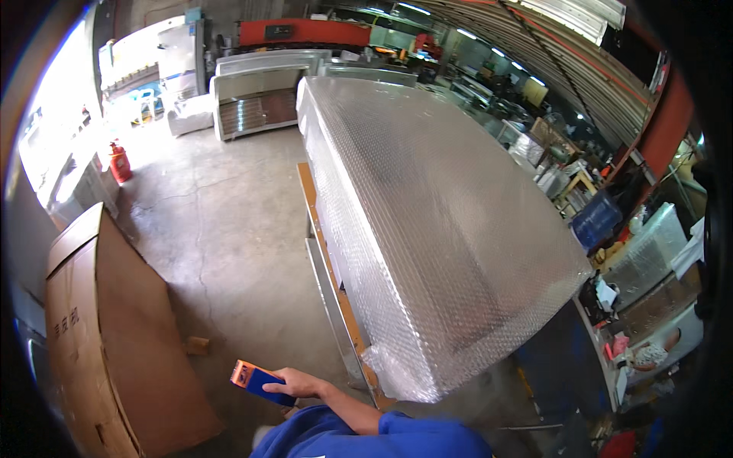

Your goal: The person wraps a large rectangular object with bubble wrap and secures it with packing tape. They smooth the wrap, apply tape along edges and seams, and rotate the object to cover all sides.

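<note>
Workshop concrete floor is stretching out under daylight, with a red extinguisher standing far off at the left. Leaning at the left edge is a large cardboard sheet. Just right of it, the left hand is gripping a blue and orange tape dispenser, held low and apart from the load. Further right, a long bubble-wrapped unit is resting on a wooden-edged frame. I judge the loose wrap at its near corner is wanting tape pressed flat and pulled taut. The right hand is lying out of view.
</note>
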Tool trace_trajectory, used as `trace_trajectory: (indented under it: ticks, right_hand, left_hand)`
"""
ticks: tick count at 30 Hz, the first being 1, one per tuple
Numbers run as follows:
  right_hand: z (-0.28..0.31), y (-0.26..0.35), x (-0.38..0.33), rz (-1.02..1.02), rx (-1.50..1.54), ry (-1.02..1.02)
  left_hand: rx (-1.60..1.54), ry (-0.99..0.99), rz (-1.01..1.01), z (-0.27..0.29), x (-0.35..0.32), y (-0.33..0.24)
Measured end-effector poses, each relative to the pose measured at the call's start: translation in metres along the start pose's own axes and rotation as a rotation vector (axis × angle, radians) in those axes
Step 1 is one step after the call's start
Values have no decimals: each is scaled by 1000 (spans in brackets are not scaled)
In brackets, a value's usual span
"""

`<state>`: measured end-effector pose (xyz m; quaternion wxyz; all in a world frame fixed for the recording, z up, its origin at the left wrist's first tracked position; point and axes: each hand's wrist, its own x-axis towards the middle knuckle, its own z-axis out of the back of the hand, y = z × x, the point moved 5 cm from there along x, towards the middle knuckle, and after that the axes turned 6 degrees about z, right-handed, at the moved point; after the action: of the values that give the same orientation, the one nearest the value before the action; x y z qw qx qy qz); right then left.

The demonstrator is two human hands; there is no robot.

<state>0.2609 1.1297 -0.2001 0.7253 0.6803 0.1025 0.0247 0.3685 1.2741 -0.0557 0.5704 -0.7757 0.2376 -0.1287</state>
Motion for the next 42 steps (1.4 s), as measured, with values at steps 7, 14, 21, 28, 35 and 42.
trace_trajectory:
  ticks: [7,14,21,28,35,42]
  right_hand:
    - [54,33,50,-133,120,-221]
    - [90,14,111,-244,373,-686]
    - [112,93,186,-37,263,-1296]
    - [205,134,200,271,52,-1811]
    - [279,195,205,275,-95,-2161]
    - [306,208,212,305,-128,-2437]
  left_hand:
    - [83,169,319,52,85,53]
    - [220,419,310,81,255,18]
    - [446,914,156,28,410,-54]
    - [668,1417,4,-71,515,-61]
    - [954,1931,-368,-165,583,-86]
    - [920,2341,-934,-228,604,-145]
